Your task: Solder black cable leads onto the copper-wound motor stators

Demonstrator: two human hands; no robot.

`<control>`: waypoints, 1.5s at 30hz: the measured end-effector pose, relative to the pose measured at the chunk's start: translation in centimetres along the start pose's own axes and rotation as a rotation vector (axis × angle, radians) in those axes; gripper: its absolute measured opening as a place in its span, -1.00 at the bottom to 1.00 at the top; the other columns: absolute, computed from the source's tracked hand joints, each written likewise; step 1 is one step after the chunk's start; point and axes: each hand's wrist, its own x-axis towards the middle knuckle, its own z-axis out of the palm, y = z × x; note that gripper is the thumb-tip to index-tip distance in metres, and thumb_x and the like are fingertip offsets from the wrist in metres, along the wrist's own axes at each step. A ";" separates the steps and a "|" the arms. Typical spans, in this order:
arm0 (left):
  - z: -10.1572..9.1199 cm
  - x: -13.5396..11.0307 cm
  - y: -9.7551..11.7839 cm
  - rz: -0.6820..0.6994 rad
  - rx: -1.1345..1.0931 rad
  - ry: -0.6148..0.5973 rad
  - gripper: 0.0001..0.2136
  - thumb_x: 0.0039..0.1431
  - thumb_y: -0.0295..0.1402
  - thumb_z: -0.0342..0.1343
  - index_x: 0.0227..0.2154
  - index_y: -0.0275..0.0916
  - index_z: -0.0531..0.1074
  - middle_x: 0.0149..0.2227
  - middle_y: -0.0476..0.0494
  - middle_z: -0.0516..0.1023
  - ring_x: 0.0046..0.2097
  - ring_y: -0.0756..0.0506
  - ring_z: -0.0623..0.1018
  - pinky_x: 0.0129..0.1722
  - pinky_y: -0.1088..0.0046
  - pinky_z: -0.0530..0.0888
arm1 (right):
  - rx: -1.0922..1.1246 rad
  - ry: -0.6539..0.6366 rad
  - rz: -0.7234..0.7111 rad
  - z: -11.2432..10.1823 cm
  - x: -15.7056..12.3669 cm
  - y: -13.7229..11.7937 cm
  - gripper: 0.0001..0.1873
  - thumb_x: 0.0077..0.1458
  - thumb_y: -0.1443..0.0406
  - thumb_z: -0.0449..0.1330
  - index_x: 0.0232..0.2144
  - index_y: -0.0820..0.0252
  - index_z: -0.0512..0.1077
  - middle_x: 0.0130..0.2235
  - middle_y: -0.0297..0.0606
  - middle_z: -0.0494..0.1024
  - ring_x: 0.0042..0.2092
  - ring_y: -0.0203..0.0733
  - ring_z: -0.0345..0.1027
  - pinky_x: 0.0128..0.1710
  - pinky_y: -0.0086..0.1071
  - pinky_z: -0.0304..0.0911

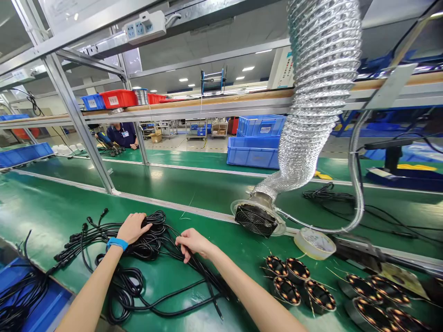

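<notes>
so, left hand (133,229) lies open and flat on the black cable bundle (148,244), pressing it to the green worktop (69,216). right hand (194,244) is closed around one strand, fingers curled, just right of the coils. moulded connectors (74,244) fan out left, towards a blue bin (43,299) holding more cable (20,295). best to keep the flat press on and draw that strand slowly, low to the worktop, so loops don't snag on the connectors. wound coil rings (297,276) sit off to the right, apart from the cable.
</notes>
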 end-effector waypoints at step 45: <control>-2.4 0.3 18.1 0.296 -0.570 -0.263 -0.71 0.39 -0.17 -0.16 -0.28 -0.02 0.48 -0.28 -0.12 0.59 -0.28 -0.18 0.56 -0.25 0.26 0.51 | 0.183 0.264 0.060 -2.2 -2.5 1.9 -0.55 0.27 0.54 -0.01 -0.66 0.23 0.22 -0.78 -0.49 0.31 -0.75 -0.45 0.20 -0.69 -0.65 0.20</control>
